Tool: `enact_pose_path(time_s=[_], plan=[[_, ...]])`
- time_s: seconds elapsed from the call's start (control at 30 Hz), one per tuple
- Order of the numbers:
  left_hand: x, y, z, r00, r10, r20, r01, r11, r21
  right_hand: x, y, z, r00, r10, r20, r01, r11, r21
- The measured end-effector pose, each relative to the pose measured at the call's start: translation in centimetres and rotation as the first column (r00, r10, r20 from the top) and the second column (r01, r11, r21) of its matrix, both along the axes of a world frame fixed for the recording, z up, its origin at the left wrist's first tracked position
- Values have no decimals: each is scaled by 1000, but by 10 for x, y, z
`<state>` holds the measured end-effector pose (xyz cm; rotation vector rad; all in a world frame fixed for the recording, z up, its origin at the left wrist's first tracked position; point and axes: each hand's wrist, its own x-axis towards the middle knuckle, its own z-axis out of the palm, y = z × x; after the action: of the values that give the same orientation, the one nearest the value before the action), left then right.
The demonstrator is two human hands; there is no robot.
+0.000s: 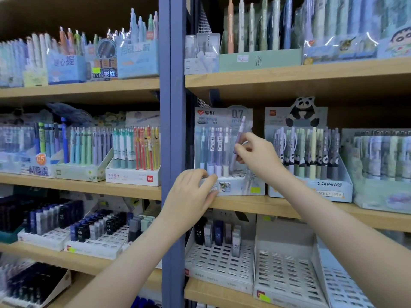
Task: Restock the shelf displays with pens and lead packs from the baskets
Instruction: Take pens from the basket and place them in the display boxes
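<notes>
Right hand (255,152): pen (241,130) near-upright (clicker up)

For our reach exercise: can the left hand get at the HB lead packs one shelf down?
Probably yes: the left hand grips the display box just above, and the lead packs stand unblocked.

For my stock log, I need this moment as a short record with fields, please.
left hand: grips the front left corner of the display box
right hand: pinches a purple pen
purple pen: tilted, lower end near the box's empty slots
display box: marked 0.7 mm, on the wooden shelf, other pens upright at its left
</notes>
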<state>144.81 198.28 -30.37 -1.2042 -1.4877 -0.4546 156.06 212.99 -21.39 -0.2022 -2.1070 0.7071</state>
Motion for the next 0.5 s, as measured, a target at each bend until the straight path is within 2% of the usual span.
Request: enact_pose_path(time_s=[0.17, 0.27, 0.5], plan=[[0, -1, -4, 1000, -8, 5, 8, 1000, 5, -12, 6, 0, 985, -12, 174, 8, 1000, 27], [1, 1, -5, 1000, -10, 28, 10, 1000, 6, -15, 8, 2, 979, 7, 203, -8, 1000, 4], [3, 1, -7, 999, -5, 49, 4, 1000, 18, -17, 8, -10, 955, -63, 288, 39, 995, 88]])
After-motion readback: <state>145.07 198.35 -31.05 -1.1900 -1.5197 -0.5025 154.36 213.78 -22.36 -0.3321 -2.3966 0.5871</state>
